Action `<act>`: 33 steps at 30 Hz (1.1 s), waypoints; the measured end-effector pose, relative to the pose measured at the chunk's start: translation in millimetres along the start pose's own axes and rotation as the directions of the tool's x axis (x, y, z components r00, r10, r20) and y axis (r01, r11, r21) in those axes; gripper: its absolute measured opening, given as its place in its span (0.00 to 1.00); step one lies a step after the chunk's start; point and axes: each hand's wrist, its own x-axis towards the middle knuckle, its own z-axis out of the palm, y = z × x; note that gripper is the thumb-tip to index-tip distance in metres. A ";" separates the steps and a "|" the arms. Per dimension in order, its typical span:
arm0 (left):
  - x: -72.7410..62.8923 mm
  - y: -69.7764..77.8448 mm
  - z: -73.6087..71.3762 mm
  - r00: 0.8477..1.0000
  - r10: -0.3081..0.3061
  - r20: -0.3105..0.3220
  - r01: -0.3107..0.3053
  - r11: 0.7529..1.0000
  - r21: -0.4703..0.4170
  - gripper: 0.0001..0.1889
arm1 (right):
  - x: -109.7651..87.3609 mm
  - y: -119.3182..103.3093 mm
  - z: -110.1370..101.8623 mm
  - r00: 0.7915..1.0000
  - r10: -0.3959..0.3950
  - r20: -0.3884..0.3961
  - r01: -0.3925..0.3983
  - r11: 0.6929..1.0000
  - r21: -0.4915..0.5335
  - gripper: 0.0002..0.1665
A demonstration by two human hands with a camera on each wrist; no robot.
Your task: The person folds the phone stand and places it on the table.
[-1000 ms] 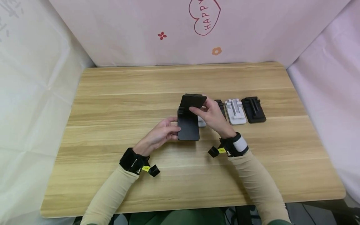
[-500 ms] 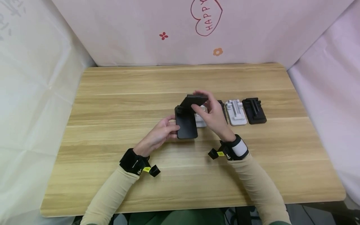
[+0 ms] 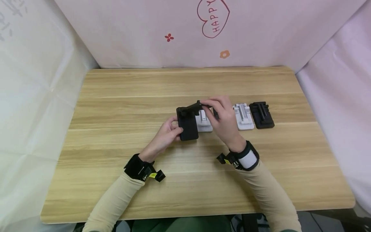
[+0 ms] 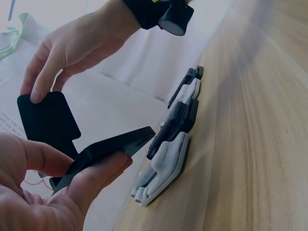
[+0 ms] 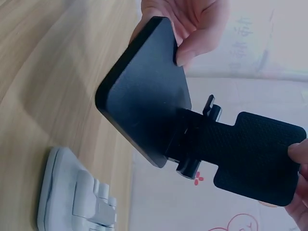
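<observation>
A black folding phone stand (image 3: 188,128) is held above the table, its upper plate swung out from the base. My left hand (image 3: 162,135) pinches the base (image 5: 144,91) at its left edge, thumb on the flat face. With thumb and fingers, my right hand (image 3: 225,124) grips the far end of the upper plate (image 5: 260,159). Between the two parts a hinge bar shows in the right wrist view. From the left wrist the plate (image 4: 48,120) stands at an angle to the base (image 4: 113,144).
On the wooden table (image 3: 116,103) several folded phone stands lie in a row: a white one (image 3: 204,125) behind the held stand, a black one mostly hidden by my right hand, another white one (image 3: 244,117), and a black one (image 3: 262,115) at the right end. Pale cloth (image 3: 130,35) surrounds the table.
The upper plate has turned out to the right and tipped nearly edge-on to the head view. The base has shifted slightly left, uncovering more of the nearest white stand.
</observation>
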 end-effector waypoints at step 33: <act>5.0 2.1 -6.9 0.996 -0.007 -0.085 0.001 0.997 -0.074 0.24 | -35.3 -25.6 22.9 0.964 -0.238 0.119 0.261 0.933 -0.247 0.12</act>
